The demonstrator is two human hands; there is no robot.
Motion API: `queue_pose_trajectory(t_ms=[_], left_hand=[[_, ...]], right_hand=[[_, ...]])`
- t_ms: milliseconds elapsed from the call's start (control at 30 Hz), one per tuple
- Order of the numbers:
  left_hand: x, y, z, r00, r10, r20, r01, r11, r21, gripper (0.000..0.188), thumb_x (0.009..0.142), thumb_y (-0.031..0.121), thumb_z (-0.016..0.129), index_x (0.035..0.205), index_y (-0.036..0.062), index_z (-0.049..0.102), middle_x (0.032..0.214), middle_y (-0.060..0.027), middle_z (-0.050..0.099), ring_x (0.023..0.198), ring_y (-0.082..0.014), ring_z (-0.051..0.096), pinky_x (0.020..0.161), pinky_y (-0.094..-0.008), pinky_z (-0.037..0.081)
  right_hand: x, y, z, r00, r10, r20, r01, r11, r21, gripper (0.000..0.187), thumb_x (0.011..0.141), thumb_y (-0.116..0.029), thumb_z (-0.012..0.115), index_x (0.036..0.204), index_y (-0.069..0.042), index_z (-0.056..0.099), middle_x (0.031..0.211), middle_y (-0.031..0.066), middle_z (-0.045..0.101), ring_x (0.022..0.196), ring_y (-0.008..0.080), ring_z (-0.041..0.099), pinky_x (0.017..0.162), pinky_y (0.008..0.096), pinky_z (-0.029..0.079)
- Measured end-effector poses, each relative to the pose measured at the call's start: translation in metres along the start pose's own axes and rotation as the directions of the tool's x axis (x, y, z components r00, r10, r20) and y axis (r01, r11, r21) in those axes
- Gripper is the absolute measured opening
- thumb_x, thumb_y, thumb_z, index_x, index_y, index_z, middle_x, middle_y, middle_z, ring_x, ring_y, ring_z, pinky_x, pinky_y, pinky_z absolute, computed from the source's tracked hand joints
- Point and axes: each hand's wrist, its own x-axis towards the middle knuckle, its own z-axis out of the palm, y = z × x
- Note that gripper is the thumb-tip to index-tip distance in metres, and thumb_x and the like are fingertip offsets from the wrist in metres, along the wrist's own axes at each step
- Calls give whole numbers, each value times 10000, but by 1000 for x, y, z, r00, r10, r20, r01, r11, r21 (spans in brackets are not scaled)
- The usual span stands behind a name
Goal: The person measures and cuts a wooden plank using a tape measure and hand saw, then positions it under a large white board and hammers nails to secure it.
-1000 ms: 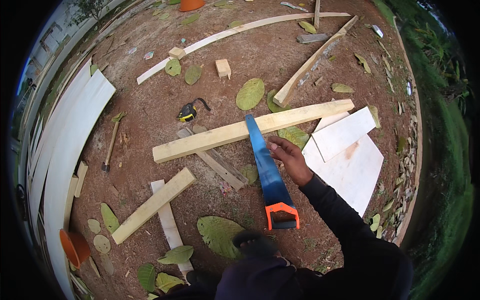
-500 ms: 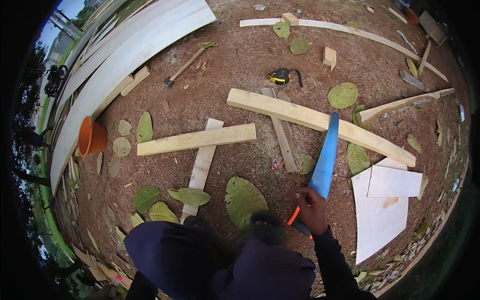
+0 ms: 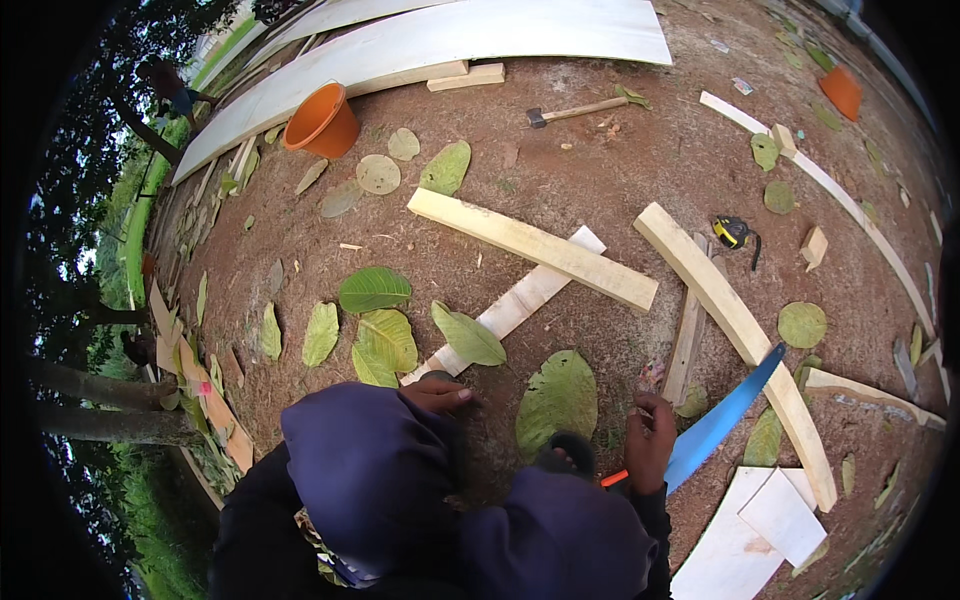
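While our right grip (image 3: 651,440) hangs loosely curled and released, the blue saw (image 3: 715,428) lies just beneath it.
We see the orange handle (image 3: 613,479) mostly hidden behind our right wrist (image 3: 648,480), the blade slanting out on the wrist's right until its tip overlaps the pale beam (image 3: 735,305); whether skin touches handle, we cannot tell. Our left grip (image 3: 436,398) rests beside the left knee (image 3: 365,450), palm hidden, so we cannot tell whether it holds anything.

Bare reddish-brown earth (image 3: 600,340) is lit by soft daylight and is bordered at left by a strip of green grass (image 3: 136,248), leafy foliage (image 3: 140,40) and 2 neighbouring dark tree trunks (image 3: 120,428).
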Motion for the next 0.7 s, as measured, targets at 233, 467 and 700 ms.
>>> queue_pose_trajectory(t_ms=[233, 467, 700], left_hand=[[-98, 57, 6, 1000, -4, 18, 7, 991, -134, 417, 1035, 310, 601, 1315, 4, 637, 1225, -111, 689, 1142, -202, 639, 1028, -327, 465], [-157, 106, 49, 983, -6, -182, -39, 968, -246, 434, 1021, 284, 608, 1334, -17, 613, 1259, -122, 678, 1181, -210, 627, 1054, -338, 451], [-100, 123, -14, 996, -64, -56, 58, 992, -112, 421, 993, 196, 589, 1346, -33, 594, 1297, -164, 660, 1230, -247, 619, 1096, -350, 430]], right_hand=[[66, -7, 27, 996, 68, 62, -62, 994, -84, 327, 906, -169, 718, 1173, 7, 653, 992, 186, 719, 943, 338, 700, 869, 417, 528], [103, 18, 23, 998, -14, -60, 5, 990, -138, 438, 914, -187, 726, 1269, 39, 607, 1195, 231, 664, 1052, 333, 672, 892, 418, 528], [103, 35, 51, 988, 127, -89, -127, 992, 2, 536, 910, -215, 757, 1340, 39, 563, 1271, 223, 621, 1085, 317, 659, 904, 414, 539]])
